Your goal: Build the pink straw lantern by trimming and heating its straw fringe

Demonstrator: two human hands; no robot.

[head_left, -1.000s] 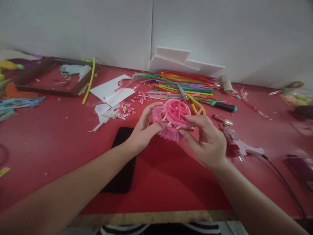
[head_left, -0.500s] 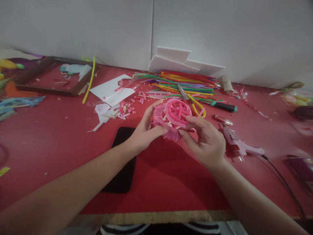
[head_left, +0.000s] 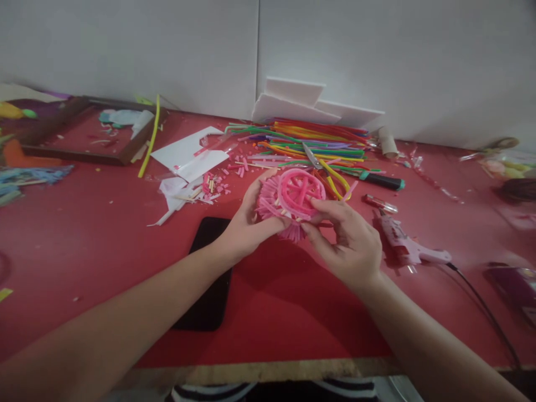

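Note:
A round pink craft piece [head_left: 272,196], made of fuzzy pipe-cleaner strips with pale sticks inside, is held above the red table between both hands. My left hand [head_left: 255,220] is closed around its left side, thumb along the near edge. With thumb and fingers, my right hand [head_left: 349,237] pinches the right near edge, by the pink ring on top. One pink strip end sticks out to the right. Just behind the piece lie yellow-handled scissors [head_left: 335,181]. The undersides of the piece and some fingertips are hidden.
A black phone [head_left: 207,279] lies under my left forearm. On the right rests a pink glue gun [head_left: 412,248] with a cord. Behind are coloured pipe cleaners [head_left: 318,137], a cutter [head_left: 383,180], white paper [head_left: 188,153], pink scraps [head_left: 213,187] and a wooden frame [head_left: 121,158].
Both hands keep their grip on the pink piece, which looks slightly turned. The whole view has shifted a little, so everything sits slightly further left.

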